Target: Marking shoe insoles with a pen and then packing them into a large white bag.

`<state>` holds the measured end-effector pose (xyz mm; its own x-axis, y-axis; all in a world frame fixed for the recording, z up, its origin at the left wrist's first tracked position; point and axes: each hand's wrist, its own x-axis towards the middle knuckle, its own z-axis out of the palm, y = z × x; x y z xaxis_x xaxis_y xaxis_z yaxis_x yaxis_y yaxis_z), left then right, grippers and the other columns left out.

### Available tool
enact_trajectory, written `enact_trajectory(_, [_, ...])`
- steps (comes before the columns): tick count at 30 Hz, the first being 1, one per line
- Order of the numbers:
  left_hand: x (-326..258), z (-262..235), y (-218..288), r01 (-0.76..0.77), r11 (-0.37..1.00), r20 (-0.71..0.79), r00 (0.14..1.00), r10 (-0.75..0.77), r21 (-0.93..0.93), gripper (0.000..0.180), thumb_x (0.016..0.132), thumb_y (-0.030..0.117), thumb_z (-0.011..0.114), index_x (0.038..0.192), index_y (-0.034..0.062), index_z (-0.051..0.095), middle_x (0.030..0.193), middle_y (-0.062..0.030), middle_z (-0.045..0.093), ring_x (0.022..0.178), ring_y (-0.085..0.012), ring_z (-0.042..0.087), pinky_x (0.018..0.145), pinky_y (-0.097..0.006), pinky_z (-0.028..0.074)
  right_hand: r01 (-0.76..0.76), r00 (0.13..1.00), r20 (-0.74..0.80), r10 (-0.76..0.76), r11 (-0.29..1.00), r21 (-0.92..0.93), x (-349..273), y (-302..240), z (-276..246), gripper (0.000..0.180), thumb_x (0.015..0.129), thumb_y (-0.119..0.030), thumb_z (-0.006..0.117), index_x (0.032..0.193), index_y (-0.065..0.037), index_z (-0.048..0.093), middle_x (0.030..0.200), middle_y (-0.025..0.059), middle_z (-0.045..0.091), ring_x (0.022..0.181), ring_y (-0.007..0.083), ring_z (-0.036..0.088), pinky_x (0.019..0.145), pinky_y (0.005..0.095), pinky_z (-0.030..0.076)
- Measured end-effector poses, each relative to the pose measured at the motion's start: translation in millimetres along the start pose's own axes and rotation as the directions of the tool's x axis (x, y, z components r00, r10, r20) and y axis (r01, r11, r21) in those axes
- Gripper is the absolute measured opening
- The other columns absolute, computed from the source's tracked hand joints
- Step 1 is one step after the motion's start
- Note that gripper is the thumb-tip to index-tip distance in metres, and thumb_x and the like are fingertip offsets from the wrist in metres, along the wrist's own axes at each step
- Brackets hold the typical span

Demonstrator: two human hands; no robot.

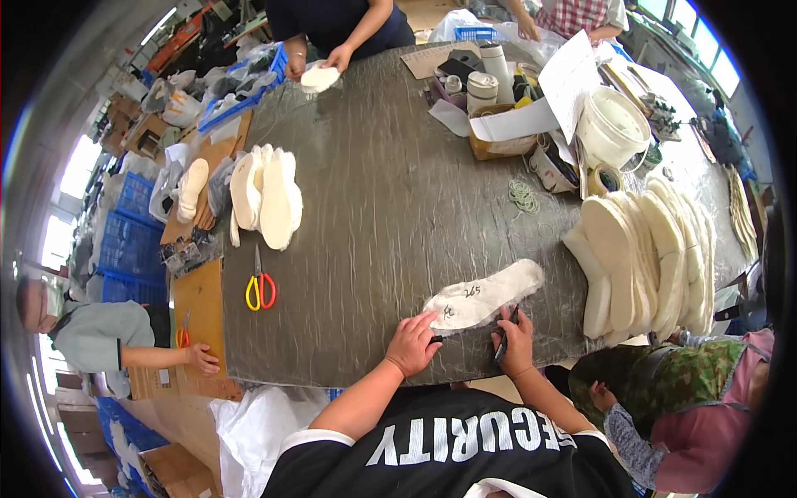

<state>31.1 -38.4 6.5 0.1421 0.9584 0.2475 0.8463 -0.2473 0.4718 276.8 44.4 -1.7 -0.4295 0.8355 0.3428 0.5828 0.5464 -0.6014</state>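
A fuzzy cream insole [498, 286] with dark handwritten marks lies on the table right in front of me. My left hand [408, 345] rests at its left end, fingertips touching the edge. Between that hand's thumb and fingers sticks out a small black piece [437, 339], which looks like a pen cap. At the insole's near right edge, my right hand [518, 344] is closed around a black marker [501, 347]. The marker's far end shows beyond the fingers, close to the insole.
Stacked insoles [631, 257] stand at the right, with a smaller pile [278, 199] at the left. Scissors [261, 286] with red and yellow handles lie nearer. A white bucket [613, 124], bottles and a cardboard box [498, 148] crowd the far right. Co-workers surround the table; one holds an insole [320, 79].
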Motion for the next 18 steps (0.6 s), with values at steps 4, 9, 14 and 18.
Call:
enact_trajectory(4, [-2.7,-0.4,1.7,0.01,1.0,0.008,1.0,-0.01,-0.023,0.023,0.076,0.021,0.065,0.082,0.0044,0.052,0.129,-0.0161,0.05,0.12,-0.0315,0.045,0.096,-0.044,0.033,0.027,0.999,0.033,-0.026,0.999,-0.031,-2.8,-1.5,-2.6,0.04,0.065,-0.001,0.07,0.1,-0.009,0.052,0.124,0.0149,0.057,0.117,0.0402,0.042,0.098,0.0465,0.033])
enact_trajectory(9, [-7.4,1.0,4.8,0.015,1.0,0.014,1.0,-0.015,0.0,0.023,0.077,0.023,0.065,0.081,0.0045,0.052,0.129,-0.0155,0.049,0.12,-0.0306,0.044,0.097,-0.044,0.033,0.013,1.0,0.027,-0.013,1.0,-0.01,-6.4,-3.5,-3.3,0.039,0.065,-0.001,0.07,0.099,-0.009,0.052,0.124,0.0144,0.056,0.118,0.0388,0.042,0.099,0.0464,0.032])
enact_trajectory(14, [-4.8,5.2,1.9,0.028,0.999,0.091,0.996,-0.026,-0.027,0.024,0.076,0.024,0.065,0.083,0.0043,0.053,0.129,-0.0147,0.049,0.121,-0.0306,0.044,0.097,-0.045,0.033,-0.012,0.999,0.035,0.012,1.0,-0.004,-6.5,-0.8,-2.9,0.044,0.063,-0.003,0.072,0.102,-0.011,0.053,0.125,0.0122,0.055,0.117,0.0413,0.042,0.097,0.0488,0.035])
enact_trajectory(18, [0.7,-0.1,-3.7,0.033,0.999,0.073,0.997,-0.035,0.03,0.025,0.074,0.024,0.066,0.084,0.0039,0.054,0.129,-0.0144,0.05,0.12,-0.0317,0.044,0.097,-0.047,0.033,-0.031,0.999,0.013,0.032,0.999,-0.013,1.0,1.1,3.2,0.042,0.064,-0.006,0.073,0.102,-0.01,0.055,0.119,0.0128,0.058,0.114,0.0411,0.044,0.095,0.0491,0.036])
